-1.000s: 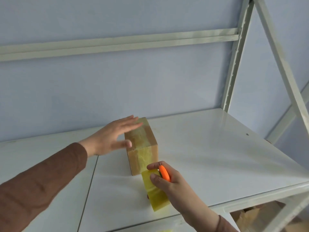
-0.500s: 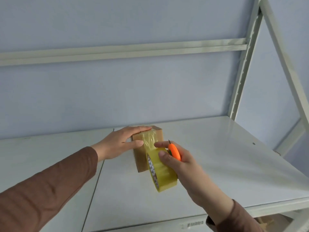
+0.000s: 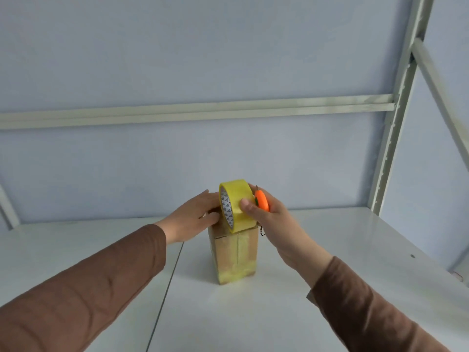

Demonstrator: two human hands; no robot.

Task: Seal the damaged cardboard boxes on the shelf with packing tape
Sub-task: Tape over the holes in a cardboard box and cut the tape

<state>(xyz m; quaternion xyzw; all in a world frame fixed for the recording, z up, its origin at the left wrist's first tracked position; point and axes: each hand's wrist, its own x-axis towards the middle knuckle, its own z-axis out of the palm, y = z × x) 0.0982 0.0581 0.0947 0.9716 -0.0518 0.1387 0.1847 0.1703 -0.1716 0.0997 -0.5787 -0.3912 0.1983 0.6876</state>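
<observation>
A small cardboard box [image 3: 234,257] stands on end in the middle of the white shelf [image 3: 317,288], its near face covered with strips of yellowish tape. My left hand [image 3: 193,219] rests on the box's top left edge with fingers straight. My right hand [image 3: 269,219] grips a yellow roll of packing tape [image 3: 237,204] held on top of the box, thumb on the roll's outer face. The same hand also holds a small orange cutter [image 3: 262,199] with a short bead chain hanging below it.
The shelf's back rail [image 3: 203,113] crosses the blue wall above. A perforated metal upright [image 3: 396,118] and a diagonal brace [image 3: 441,87] stand at the right. A seam [image 3: 165,295] runs between the two shelf panels left of the box.
The box now stands upright on end where it lay before. My right hand has raised the tape roll from the box's near face onto its top, and my left hand stays on the top left edge.
</observation>
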